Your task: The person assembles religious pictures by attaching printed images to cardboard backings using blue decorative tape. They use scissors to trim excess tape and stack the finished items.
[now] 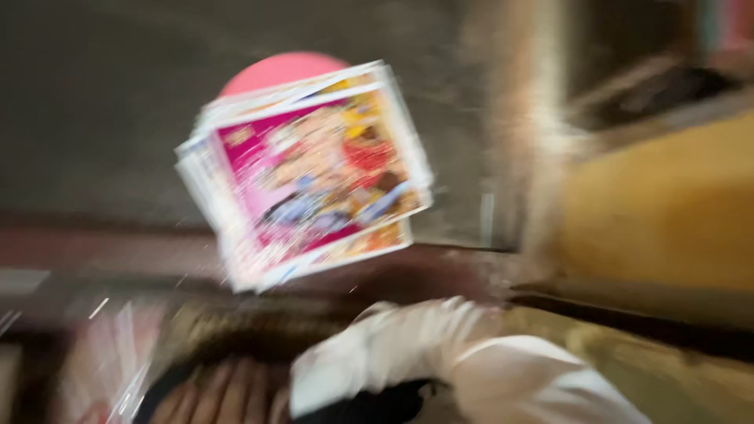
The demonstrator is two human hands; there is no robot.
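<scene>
Stack of colourful picture cards [306,177], heavily blurred, tilted, well above the hand, nothing visibly gripping it. Pink round shape [279,71] just behind the stack's top edge. White sleeve [440,361] low down, right of the fingers. Hand [212,392] at the bottom edge, fingers side by side; which hand, and any grip, impossible to tell.

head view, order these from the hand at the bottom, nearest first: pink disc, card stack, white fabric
1. white fabric, right beside the hand, at the bottom
2. card stack, above, mid-frame
3. pink disc, behind the stack's top edge
</scene>
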